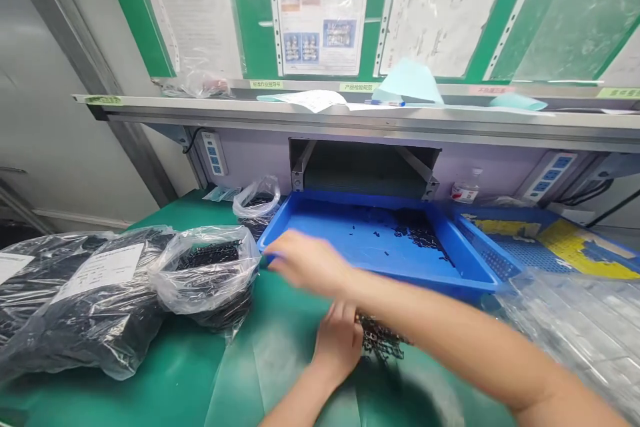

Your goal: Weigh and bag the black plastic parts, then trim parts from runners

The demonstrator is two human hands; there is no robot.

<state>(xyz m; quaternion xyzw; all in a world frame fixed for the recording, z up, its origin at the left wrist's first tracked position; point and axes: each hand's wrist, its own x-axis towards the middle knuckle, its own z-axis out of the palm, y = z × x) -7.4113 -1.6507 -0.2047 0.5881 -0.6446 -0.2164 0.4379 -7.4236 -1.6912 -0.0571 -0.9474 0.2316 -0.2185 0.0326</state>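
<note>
My left hand (337, 340) sits low on the green mat, its fingers against a tangled clump of small black parts (381, 338), which it seems to grip. The right forearm hides the top of that clump. My right hand (310, 263) reaches across above it, blurred by motion, at the near left corner of a blue plastic tray (380, 273). Small black parts lie scattered in the tray (415, 230), thickest toward the back right. Whether the right hand holds anything is hidden by the blur.
Plastic bags of black parts (205, 273) lie on the green mat (260, 373) to the left, and another bag (256, 203) stands behind them. Clear plastic sheeting (570, 327) covers the right side. A metal shelf (350, 113) with papers runs above the tray.
</note>
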